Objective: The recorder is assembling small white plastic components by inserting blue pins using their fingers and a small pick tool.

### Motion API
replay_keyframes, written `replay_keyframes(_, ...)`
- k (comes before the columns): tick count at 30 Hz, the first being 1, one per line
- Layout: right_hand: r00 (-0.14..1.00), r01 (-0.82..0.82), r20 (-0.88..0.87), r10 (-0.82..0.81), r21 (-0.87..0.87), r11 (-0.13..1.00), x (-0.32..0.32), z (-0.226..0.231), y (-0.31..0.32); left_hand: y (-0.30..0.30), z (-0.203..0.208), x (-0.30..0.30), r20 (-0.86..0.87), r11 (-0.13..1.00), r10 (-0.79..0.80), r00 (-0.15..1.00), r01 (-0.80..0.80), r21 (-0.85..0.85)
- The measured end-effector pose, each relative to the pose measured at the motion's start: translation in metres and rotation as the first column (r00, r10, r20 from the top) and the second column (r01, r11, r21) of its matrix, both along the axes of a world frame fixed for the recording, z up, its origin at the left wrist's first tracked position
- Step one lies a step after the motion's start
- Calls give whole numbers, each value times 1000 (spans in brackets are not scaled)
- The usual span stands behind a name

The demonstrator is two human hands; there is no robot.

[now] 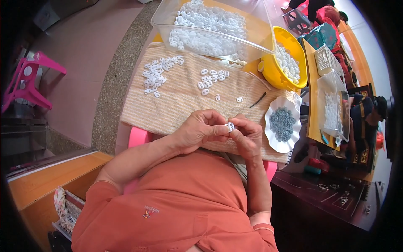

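Note:
Close to my body, above the towel's near edge, my left hand (200, 131) and my right hand (247, 136) meet fingertip to fingertip. Both pinch one small white two-hole plastic piece (230, 126) between thumb and fingers; the fingertips hide part of it. Beyond them on the striped beige towel (176, 98) lies a group of rounded white pieces (208, 79). A larger pile of squarish white pieces (155, 74) is farther left. Right of my hands, a white scalloped dish (270, 140) holds many tiny grey parts (282, 124), too small to make out.
A clear plastic bin (161, 31) full of white pieces stands at the back. Beside it is a yellow bucket (303, 52) with more. A thin dark strip (258, 100) lies near the dish. White baskets (328, 61) are at right, a pink stool (29, 82) at left.

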State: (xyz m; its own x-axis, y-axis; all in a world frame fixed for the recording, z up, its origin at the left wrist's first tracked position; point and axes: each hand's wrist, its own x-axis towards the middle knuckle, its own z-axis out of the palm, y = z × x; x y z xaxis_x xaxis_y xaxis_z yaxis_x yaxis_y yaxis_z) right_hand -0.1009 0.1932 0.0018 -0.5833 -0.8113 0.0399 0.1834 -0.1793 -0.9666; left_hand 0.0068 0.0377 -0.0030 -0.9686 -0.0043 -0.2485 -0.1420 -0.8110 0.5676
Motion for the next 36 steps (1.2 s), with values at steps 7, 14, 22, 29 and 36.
replay_keyframes(7, 999, 18, -35, -20, -37, 999, 5, 3, -4, -1, -3, 0, -65, 1000, -11, 998, 13, 20)
replay_keyframes(14, 955, -1, -295, 21, 70, 998, 0, 6, 2, 2, 0, 1, -128, 1000, 3, 992, -7, -29)
replay_keyframes(22, 878, -72, -466, 108, 94, 993, -3, 8, 4, 3, 0, 1, -146, 997, -25, 989, 15, -74)
replay_keyframes(29, 827, -79, -520, 212, 266, 961, -9, 39, -3, 0, 1, 4, -57, 999, -9, 998, 7, -36)
replay_keyframes(36, 503, 402, -825, -258, -41, 915, -83, 74, -1, -6, 13, 4, -105, 832, 162, 981, -193, -520)
